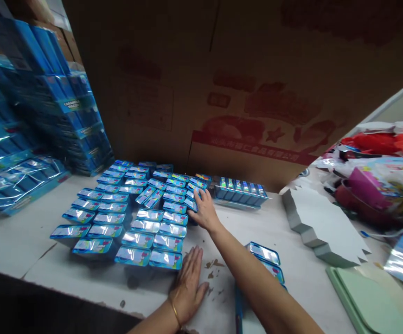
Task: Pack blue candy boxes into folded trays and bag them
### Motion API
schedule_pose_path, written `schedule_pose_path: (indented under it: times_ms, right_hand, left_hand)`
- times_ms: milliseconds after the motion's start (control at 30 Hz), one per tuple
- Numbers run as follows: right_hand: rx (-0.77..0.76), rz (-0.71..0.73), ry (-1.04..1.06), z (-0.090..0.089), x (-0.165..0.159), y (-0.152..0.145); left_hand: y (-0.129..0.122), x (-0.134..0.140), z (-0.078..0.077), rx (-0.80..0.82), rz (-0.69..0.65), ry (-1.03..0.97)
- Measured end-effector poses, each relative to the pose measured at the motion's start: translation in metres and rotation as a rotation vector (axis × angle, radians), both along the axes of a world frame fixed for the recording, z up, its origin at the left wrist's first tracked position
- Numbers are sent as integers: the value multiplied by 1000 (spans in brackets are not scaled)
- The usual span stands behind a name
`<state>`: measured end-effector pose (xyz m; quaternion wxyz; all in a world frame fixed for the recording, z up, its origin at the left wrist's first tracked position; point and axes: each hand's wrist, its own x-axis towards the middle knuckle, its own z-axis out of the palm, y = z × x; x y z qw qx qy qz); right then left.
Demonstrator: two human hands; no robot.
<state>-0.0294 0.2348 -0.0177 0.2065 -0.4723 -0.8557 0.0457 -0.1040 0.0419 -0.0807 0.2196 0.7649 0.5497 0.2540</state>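
Note:
Many small blue candy boxes (133, 239) with shiny, round-cornered tops stand in uneven rows on the white table. My left hand (189, 278), wearing a thin gold bangle on the wrist, lies flat with fingers stretched out, beside the near right corner of the block. Farther back, my right hand (204, 211) has its thumb and fingers bent around a slanted group of blue boxes (191, 197) at the block's right side. The undersides of those boxes are hidden. Under my right forearm, more blue boxes (264, 253) are partly covered.
A large cardboard carton (250, 116) rises behind the boxes. Wrapped blue packs (79, 116) are stacked at left. A clear-wrapped row (241, 191) sits by the carton. White zigzag-edged card sheets (323, 222), a green lid-like object (364, 297) and bagged goods (382, 181) lie at right.

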Motion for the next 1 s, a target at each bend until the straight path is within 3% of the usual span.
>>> schedule_pose_path:
  times_ms: [167,367,567,833,1000]
  right_hand:
    - [-46,-29,34,8,1,-3]
    - [-143,-40,-151,26,-2,8]
    - [-116,17,-154,28,9,-3]
    - [-282,13,-128,24,-6,18]
    - [-306,16,-70,29,3,10]
  left_hand:
    - [-1,0,1,21,-33,54]
    - [0,-1,3,37,-45,105]
    - [0,0,3,57,-58,128]
    - [1,3,2,47,-65,134]
    - [3,1,-2,82,-67,100]
